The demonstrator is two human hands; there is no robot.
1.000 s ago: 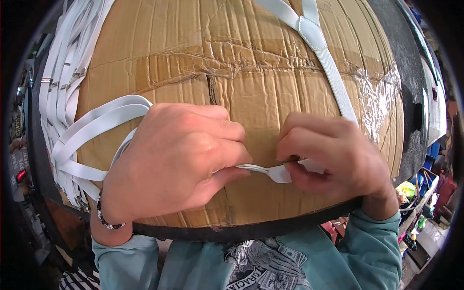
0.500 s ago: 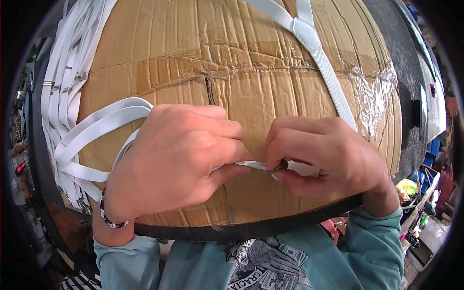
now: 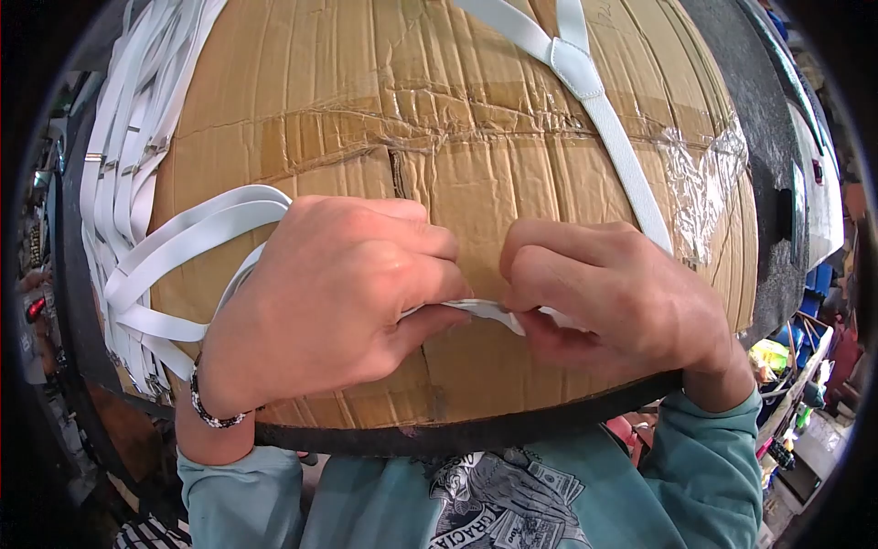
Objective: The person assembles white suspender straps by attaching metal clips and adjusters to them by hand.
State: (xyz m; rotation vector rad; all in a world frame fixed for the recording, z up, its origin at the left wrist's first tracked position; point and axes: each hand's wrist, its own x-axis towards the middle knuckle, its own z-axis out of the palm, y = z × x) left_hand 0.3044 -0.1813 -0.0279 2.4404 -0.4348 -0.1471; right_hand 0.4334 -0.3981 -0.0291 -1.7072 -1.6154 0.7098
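My left hand [image 3: 343, 284] is closed, pinching a white suspender strap [image 3: 489, 309] between thumb and forefinger. Just to its right, my right hand [image 3: 613, 293] pinches the same strap with its fingertips, which hide the strap's end. A short, slightly bent stretch shows between the two hands. Beyond my right hand lies the Y-shaped part of white suspenders, with a stitched white patch [image 3: 576, 66] at the join. White elastic loops [image 3: 201, 215] curve out from behind my left hand toward the left edge.
Flattened cardboard [image 3: 293, 82] with wrinkled clear tape [image 3: 704, 183] covers the dark-edged work surface. A thick bundle of white straps [image 3: 137, 110] with metal clips hangs along the left side. Cluttered goods [image 3: 796, 366] stand at the lower right, beyond the surface.
My right fingers have closed further over the strap, and a small dark piece that showed at their tips is now hidden. The exposed strap bends more. My left hand has barely moved.
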